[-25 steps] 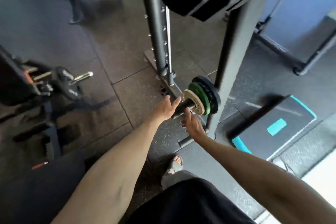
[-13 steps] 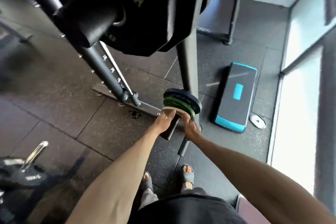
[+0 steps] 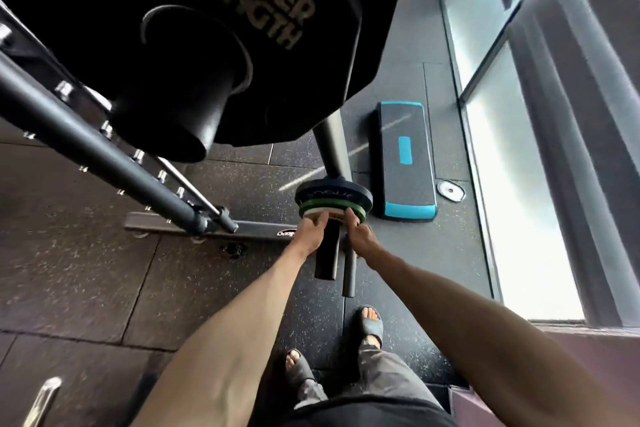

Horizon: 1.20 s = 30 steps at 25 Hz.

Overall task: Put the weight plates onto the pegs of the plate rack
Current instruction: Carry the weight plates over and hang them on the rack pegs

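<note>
- The pale plate (image 3: 328, 216) sits on a low peg (image 3: 326, 255) of the plate rack (image 3: 330, 149). It lies close against a green plate (image 3: 358, 211), which has a dark plate (image 3: 332, 196) behind it.
- The left hand (image 3: 309, 231) bends its fingers onto the pale plate's left rim and pinches it. The right hand (image 3: 360, 235) reaches in with straighter fingers that press on the right rim.
- This plate looks small, rigid and dense for its size, likely light enough for fingertips alone. Its flat face seems to offer little purchase.
- The rim, taken at two opposite sides, is the sensible hold. That keeps the disc square to the peg, so the bore should slide rather than bind.
- Fingers wrapped behind the rim could get nipped as the plate closes on the green one, so pushing on the front face seems safer for seating it.
- A big black plate (image 3: 207, 28) hangs on an upper peg, close to the camera.
- A loose plate (image 3: 450, 190) lies on the floor (image 3: 104, 270) beside a step platform (image 3: 405, 163), not yet racked.
</note>
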Available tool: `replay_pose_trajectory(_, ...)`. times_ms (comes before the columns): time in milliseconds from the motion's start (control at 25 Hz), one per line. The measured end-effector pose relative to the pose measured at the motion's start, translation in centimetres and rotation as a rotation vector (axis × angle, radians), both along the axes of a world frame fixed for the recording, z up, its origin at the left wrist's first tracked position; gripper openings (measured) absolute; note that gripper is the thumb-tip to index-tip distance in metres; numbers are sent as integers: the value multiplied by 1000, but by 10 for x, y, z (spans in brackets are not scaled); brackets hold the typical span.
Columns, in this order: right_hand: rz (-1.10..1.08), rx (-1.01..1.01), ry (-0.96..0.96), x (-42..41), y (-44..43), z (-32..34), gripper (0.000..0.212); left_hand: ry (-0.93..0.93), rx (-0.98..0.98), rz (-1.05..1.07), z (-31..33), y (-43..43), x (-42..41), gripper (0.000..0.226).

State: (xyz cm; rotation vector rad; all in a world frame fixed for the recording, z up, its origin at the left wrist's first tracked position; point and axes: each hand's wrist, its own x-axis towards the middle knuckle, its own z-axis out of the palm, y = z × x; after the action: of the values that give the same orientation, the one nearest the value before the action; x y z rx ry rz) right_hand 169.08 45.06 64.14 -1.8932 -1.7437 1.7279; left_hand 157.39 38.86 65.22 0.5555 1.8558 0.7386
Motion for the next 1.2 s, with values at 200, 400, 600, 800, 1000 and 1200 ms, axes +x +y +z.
replay_pose_trajectory(200, 43, 47, -31, -6, 27, -4, 72, 43, -25, -47, 5, 24, -16, 58)
replay_pose_trajectory(400, 88, 32, -76, -9, 46, -2, 63, 105, -24, -85, 5, 41, -24, 58)
replay_pose_trajectory(600, 132, 41, -107, -7, 52, -1, 84, 114, -53, -106, 11, 45, -23, 59)
replay_pose_trajectory(800, 281, 186, -200, -1, 27, 28, 69, 340, -102, -194, 22, 38, -20, 56)
replay_pose_trajectory(1000, 444, 353, -354, 1, -3, 67, 34, 593, -33, -359, 56, 18, -32, 42)
replay_pose_trajectory(1200, 651, 608, -374, -28, -20, 137, 29, 717, 109, -271, 126, -10, -47, 33)
